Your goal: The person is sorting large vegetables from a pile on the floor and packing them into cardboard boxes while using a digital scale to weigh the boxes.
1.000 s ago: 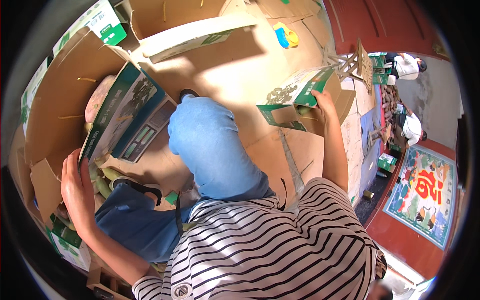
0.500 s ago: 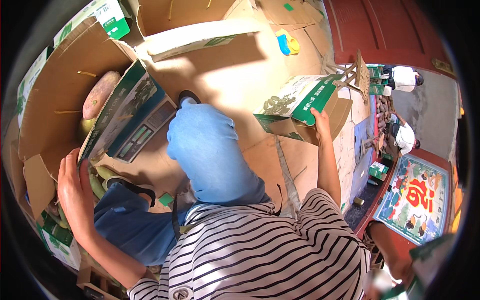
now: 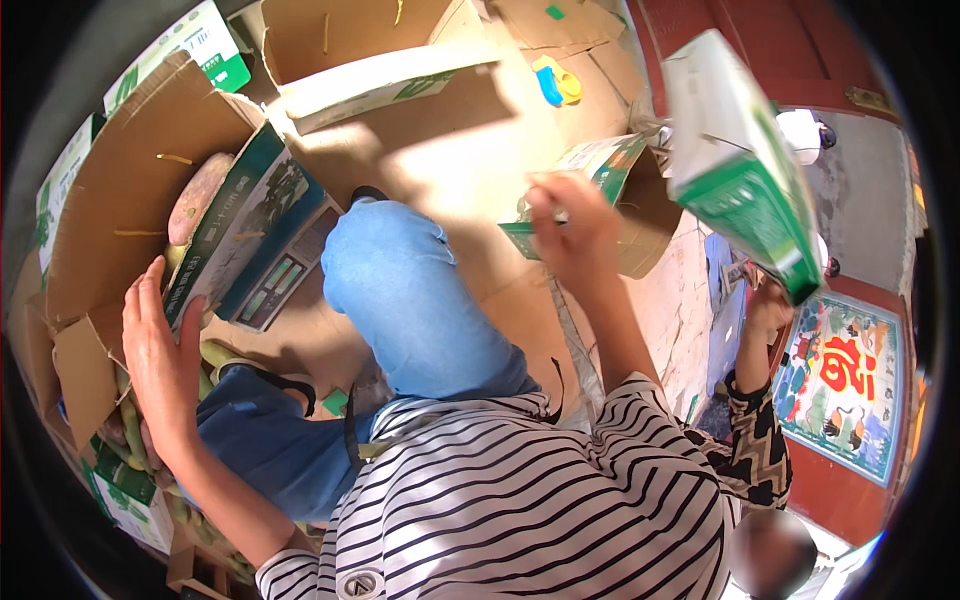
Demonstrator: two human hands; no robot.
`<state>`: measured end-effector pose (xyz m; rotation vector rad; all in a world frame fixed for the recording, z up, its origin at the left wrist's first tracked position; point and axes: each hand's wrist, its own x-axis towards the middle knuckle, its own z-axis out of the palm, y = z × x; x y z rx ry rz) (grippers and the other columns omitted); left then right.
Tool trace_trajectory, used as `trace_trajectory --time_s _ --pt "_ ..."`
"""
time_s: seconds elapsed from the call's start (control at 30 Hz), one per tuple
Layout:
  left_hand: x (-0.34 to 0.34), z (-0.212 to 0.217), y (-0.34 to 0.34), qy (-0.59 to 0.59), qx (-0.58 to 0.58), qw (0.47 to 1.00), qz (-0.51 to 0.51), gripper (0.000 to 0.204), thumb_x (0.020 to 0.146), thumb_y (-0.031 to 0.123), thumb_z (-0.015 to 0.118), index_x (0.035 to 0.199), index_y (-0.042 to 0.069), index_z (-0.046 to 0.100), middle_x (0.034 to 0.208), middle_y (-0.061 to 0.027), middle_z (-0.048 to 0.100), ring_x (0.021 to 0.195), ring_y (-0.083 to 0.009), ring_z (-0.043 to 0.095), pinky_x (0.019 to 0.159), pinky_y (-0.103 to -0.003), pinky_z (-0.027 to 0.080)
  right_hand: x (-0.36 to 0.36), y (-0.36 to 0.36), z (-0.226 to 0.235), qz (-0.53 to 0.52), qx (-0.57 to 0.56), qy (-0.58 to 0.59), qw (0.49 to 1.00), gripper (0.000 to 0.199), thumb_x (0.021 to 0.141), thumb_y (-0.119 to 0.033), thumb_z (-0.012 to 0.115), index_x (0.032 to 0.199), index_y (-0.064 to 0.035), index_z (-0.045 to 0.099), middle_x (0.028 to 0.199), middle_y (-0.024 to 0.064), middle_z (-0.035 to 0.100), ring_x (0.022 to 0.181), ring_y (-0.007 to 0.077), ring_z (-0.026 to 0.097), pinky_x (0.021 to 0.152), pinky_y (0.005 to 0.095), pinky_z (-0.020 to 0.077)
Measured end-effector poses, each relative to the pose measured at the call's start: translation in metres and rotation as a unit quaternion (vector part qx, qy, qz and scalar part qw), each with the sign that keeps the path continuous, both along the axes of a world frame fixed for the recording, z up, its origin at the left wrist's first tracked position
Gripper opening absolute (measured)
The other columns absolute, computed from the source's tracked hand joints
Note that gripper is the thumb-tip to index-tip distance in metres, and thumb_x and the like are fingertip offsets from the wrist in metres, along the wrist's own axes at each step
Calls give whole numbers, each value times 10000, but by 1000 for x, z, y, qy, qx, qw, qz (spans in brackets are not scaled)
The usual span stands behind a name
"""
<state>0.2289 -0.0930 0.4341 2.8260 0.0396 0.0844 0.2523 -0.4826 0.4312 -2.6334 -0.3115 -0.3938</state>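
Our left hand (image 3: 160,365) sits at nine o'clock, fingers spread flat, palm against the edge of the dark green box flap (image 3: 245,235) of the open cardboard box (image 3: 120,190); nothing gripped. Our right hand (image 3: 572,232) is up at one o'clock, blurred, fingers half curled near a green-and-white carton (image 3: 585,170); we cannot tell if it grips. Another green carton (image 3: 745,165) is at two o'clock, held from below by another person's hand (image 3: 768,308).
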Motion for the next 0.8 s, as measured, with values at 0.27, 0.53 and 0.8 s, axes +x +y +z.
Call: trace_trajectory --time_s 0.27,0.53,0.8 --pt "-13 -2 8 -17 8 1000 -7 397 842 121 650 1198 -4 525 1127 -181 564 1025 -363 558 865 -433 445 6 -117 148 -251 -364 -296 847 366 916 -321 553 1097 -14 640 1168 210 589 1103 362 544 942 436 414" --pt "-20 2 12 -35 16 999 -10 357 809 103 672 1121 -4 535 1055 -167 579 973 -352 560 817 -432 451 87 -229 33 -244 -28 221 944 592 901 -542 524 1064 12 659 875 42 628 724 124 544 659 265 446" --pt "-21 -2 17 -23 -5 1000 13 291 823 110 656 1072 11 542 971 -160 583 913 -347 579 759 -437 467 148 -145 -96 -177 -46 250 951 648 842 -667 491 870 -35 629 888 116 626 850 240 575 778 345 434"
